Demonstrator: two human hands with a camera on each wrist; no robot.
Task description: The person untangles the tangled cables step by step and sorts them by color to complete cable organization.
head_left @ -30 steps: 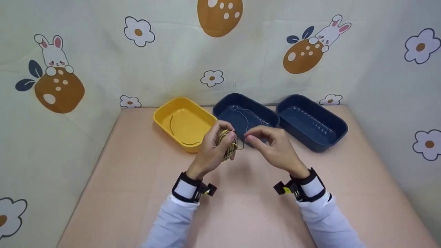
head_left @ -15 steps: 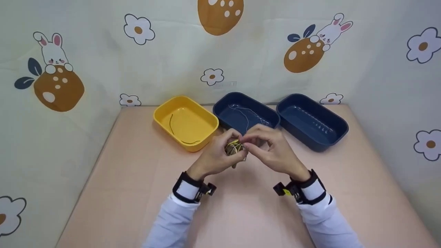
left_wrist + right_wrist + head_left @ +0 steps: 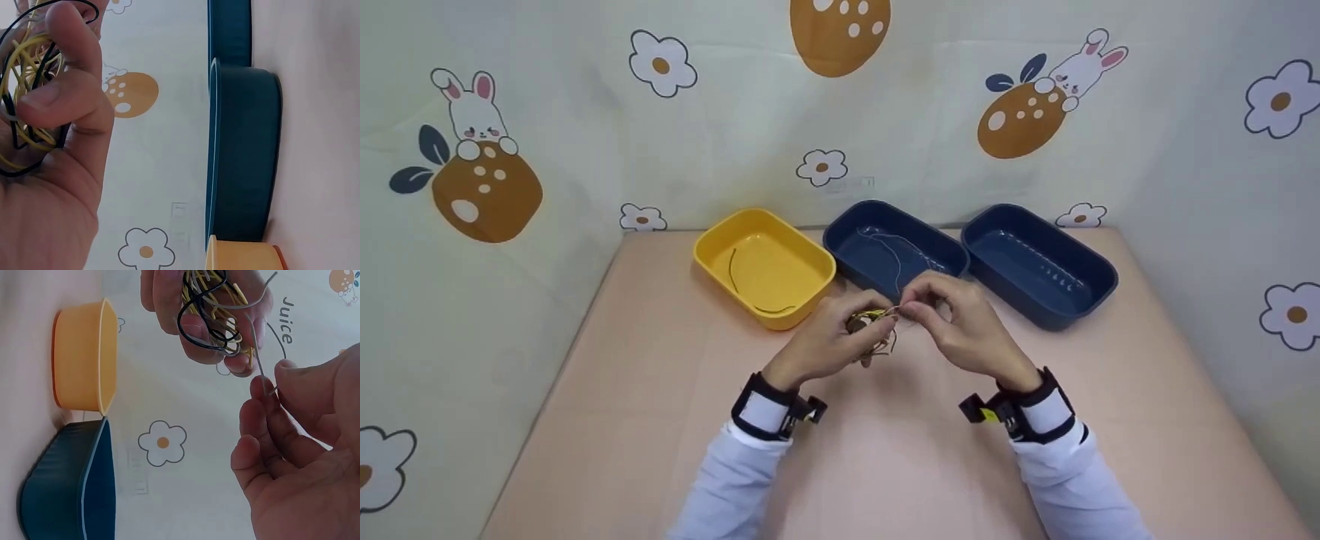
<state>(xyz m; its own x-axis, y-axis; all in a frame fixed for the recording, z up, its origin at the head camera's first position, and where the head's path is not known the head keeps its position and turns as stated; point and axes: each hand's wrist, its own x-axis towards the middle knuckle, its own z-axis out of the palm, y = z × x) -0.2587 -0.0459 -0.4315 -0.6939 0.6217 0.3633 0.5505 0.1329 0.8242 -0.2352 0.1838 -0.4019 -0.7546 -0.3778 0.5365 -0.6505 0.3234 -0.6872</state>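
My left hand (image 3: 825, 341) grips a tangled bundle of thin wires (image 3: 211, 312), yellow, black and grey, above the table. Part of that bundle is hidden by the fingers and thumb. In the left wrist view, the left thumb (image 3: 53, 101) lies bent across the yellow and black loops. Close on its right, my right hand (image 3: 964, 326) pinches a grey wire (image 3: 257, 349) between thumb and fingertips. That wire runs from the bundle to the pinch. A black loop sticks out of the bundle toward the right wrist camera.
A yellow box (image 3: 780, 262) at the back left holds short dark wires (image 3: 733, 271). Beside it, a dark blue box (image 3: 847, 255) holds a thin grey wire (image 3: 898, 259). A second blue box (image 3: 1027, 262) stands to the right. A patterned cloth (image 3: 735, 135) hangs behind.
The right fingers came in to the bundle, then drew back slightly right with the grey wire pinched. The left hand turned and shifted slightly right with the bundle.
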